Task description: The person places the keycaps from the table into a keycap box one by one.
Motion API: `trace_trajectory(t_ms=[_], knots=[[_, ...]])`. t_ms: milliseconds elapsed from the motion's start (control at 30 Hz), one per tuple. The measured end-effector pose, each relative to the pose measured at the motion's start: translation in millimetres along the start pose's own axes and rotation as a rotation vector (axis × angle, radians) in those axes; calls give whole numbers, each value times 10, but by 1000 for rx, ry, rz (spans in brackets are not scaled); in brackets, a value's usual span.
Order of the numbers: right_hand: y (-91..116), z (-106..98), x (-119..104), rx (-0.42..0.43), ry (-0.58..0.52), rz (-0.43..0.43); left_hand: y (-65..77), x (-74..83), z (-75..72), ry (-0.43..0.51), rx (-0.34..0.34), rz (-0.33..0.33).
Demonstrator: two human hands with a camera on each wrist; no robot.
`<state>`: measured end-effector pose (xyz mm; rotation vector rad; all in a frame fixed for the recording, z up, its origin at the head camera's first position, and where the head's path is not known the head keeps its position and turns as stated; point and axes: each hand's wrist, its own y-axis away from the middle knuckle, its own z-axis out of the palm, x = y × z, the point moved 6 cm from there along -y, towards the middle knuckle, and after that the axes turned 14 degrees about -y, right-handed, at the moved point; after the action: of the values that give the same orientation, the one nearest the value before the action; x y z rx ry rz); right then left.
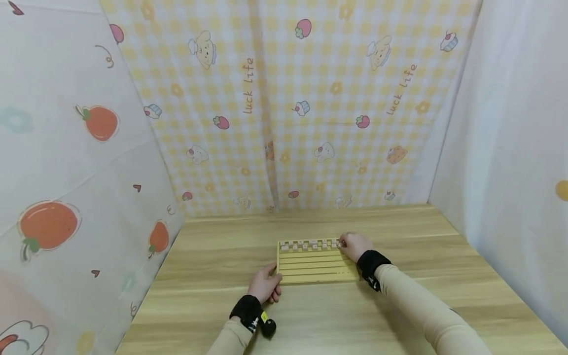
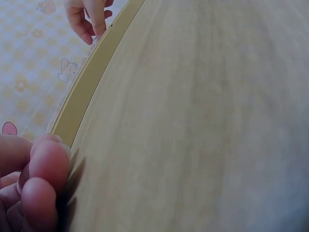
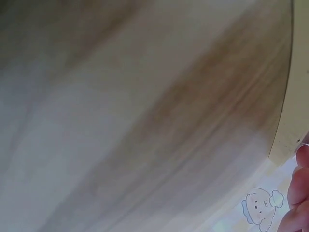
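A yellow slotted board [image 1: 310, 272] lies on the wooden table, with long grooves running across it. Small pale keycap-like tiles [image 1: 304, 247] stand in two rows along its far side. My left hand [image 1: 265, 284] grips the board's left edge near the front corner, thumb on top and fingers curled at the side. At the far right corner, my right hand [image 1: 356, 245] pinches with bent fingers at the end of the tile rows; the small tile there is mostly hidden by the fingertips. In the left wrist view, left fingertips [image 2: 48, 164] sit against the board's edge.
The wooden table [image 1: 213, 246] extends around the board on all sides. A yellow checked cloth [image 1: 275, 148] hangs behind it, with white cloths [image 1: 501, 123] at the sides. Black bands [image 1: 246, 310] are on both wrists, over beige sleeves.
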<state>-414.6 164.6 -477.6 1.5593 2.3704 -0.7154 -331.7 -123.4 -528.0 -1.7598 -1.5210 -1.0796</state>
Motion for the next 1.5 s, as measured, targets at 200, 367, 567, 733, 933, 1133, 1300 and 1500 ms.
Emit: trace_trajectory(t_ms=[200,367,567,733,933,1133,1300,1500], knots=[[-52,-20,-14,29,-4,-15,-61,16,-29,-14,16,-3],[-54,-19,-39,16,17,-11,-59,3,-18,-15,16,-10],[-52,-48,-32,-17,-10,24,-79,18,-13,-26,11,0],[-88,-61,22,-44,-85,68,-119,50,-41,-23,10,22],[-76,-47,71,-51,-131,84,-118,38,-26,-13,8,27],[-45,-75,77,-41,-151,94,-119,13,-9,-19,4,10],[-42,-74,85,-41,-168,106,-118,-8,-3,-23,3,-5],[-29,-51,71,-43,-147,74,-102,-30,19,-19,2,-15]])
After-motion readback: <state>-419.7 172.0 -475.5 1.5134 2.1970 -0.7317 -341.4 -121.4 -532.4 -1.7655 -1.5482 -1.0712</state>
